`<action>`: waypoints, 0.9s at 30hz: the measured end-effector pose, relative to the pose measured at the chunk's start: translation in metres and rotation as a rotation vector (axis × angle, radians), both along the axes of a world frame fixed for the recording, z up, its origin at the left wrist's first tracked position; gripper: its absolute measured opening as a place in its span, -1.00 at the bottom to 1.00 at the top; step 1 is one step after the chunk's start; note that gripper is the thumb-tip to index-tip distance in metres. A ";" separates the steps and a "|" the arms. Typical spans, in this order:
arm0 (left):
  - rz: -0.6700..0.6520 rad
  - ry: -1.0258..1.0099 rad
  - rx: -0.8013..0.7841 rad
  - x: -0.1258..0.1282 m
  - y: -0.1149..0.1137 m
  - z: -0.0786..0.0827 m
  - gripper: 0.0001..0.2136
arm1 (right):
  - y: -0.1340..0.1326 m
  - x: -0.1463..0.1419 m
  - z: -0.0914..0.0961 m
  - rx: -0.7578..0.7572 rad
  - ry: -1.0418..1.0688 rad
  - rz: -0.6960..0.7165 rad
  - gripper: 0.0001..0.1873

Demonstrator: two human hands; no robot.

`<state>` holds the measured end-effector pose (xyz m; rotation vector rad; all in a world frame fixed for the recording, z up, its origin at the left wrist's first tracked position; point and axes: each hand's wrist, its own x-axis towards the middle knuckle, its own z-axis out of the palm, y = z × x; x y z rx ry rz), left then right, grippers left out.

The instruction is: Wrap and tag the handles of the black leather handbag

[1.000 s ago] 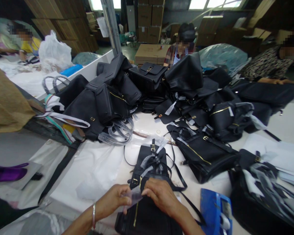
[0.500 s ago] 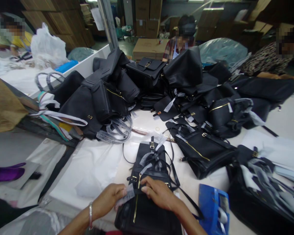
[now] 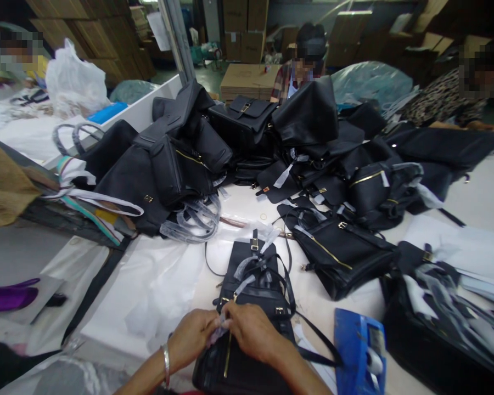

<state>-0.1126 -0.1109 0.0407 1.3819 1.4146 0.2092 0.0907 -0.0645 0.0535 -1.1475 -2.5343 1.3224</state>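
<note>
Clock: laid over the whole view, twelve at the far edge.
Black leather-look bag with a gold zip [image 3: 247, 378]: lying on the white surface [image 3: 251, 208] at six o'clock, beneath both hands, its narrower upper part and thin straps toward twelve.
Short crumpled piece of clear plastic film [image 3: 219, 333]: between the hands, over the bag's front, near the zip's upper stretch.
Left hand [image 3: 195, 332]: thumb and fingers pinching the film from its nine o'clock side.
Right hand [image 3: 253, 332]: pinching the same film from its three o'clock side, fingertips close against the left hand's.
Film in place: a pale translucent strip [image 3: 245, 285] above the zip, and more film among the looped straps.
Metal without film: the small gold buckle [image 3: 279, 311] on the bag's three o'clock edge looks bare.
Progress: the bag seems partly covered in film; the pinched piece looks unfinished, and the fingers hide whether it is attached.
Blue plastic device with a pale roll [image 3: 349, 351]: between four and five o'clock, near the bag.
Neighbouring black bag with a slanting gold zip [image 3: 337, 269]: four o'clock, film on its zip end.
Piled black bags [image 3: 304, 118]: from ten round to two.
</note>
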 end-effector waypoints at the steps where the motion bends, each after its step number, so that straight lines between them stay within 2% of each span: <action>1: -0.003 0.022 0.005 -0.001 0.001 0.000 -0.56 | 0.002 0.006 -0.001 -0.015 0.010 -0.014 -0.69; 3: -0.019 0.095 0.031 -0.006 0.004 0.001 -0.60 | 0.007 0.019 -0.004 -0.045 0.009 -0.055 -0.69; 7: -0.066 0.213 0.113 -0.005 0.011 0.002 -0.62 | 0.011 0.029 -0.011 -0.077 -0.019 -0.122 -0.90; 11: -0.102 0.141 0.126 0.006 0.013 -0.001 -0.61 | 0.008 0.017 -0.013 -0.062 0.057 -0.058 -0.89; 15: -0.078 0.102 0.088 0.002 0.017 -0.001 -0.60 | 0.012 0.027 -0.017 -0.066 0.021 -0.119 -0.81; 19: -0.077 0.135 0.107 0.001 0.023 0.000 -0.60 | 0.014 0.031 -0.023 -0.052 -0.021 -0.141 -0.94; 23: -0.158 0.157 0.156 0.014 0.029 -0.003 -0.63 | 0.014 0.014 -0.024 -0.018 0.000 -0.065 -0.92; 25: -0.201 0.192 0.188 0.018 0.034 -0.005 -0.64 | 0.018 0.013 -0.024 -0.039 0.009 -0.075 -0.90; 27: -0.228 0.215 0.230 0.021 0.042 -0.007 -0.66 | 0.023 0.019 -0.024 -0.084 0.034 -0.124 -0.76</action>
